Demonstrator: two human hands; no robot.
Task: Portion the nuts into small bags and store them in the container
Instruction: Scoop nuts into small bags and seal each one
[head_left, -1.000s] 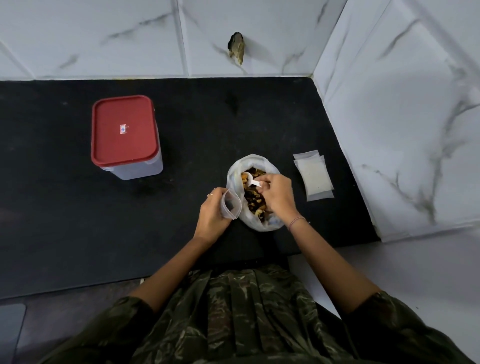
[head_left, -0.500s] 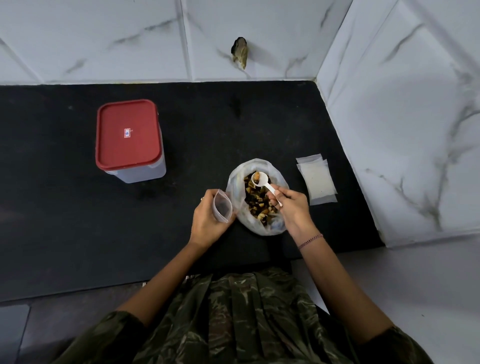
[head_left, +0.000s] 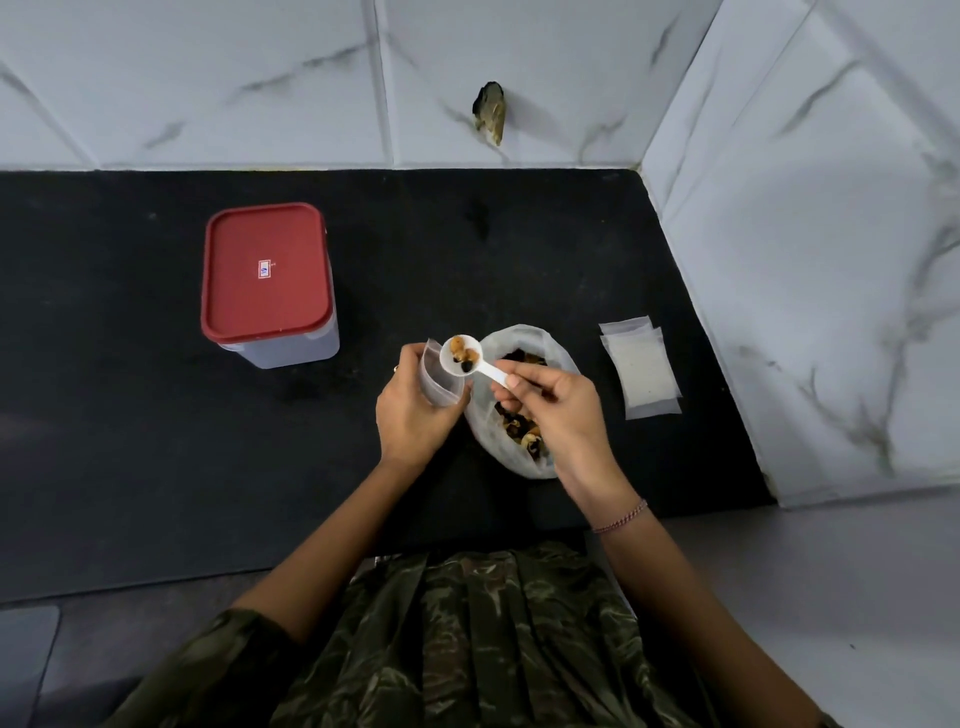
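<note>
Pinching the spoon (head_left: 462, 358) in the right hand (head_left: 566, 410), just lifted loaded out of the nut sack (head_left: 524, 340) near the counter (head_left: 130, 415) front edge, above the small bag (head_left: 439, 384) gripped open by the left hand (head_left: 410, 415). Ready for tipping in; container (head_left: 267, 280) lidded, far left.

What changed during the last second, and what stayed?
The right hand lifted the white plastic spoon, now carrying nuts, out of the large white plastic bag and moved it left to the mouth of the small clear bag. The left hand still holds that bag; the red-lidded container stays closed.
</note>
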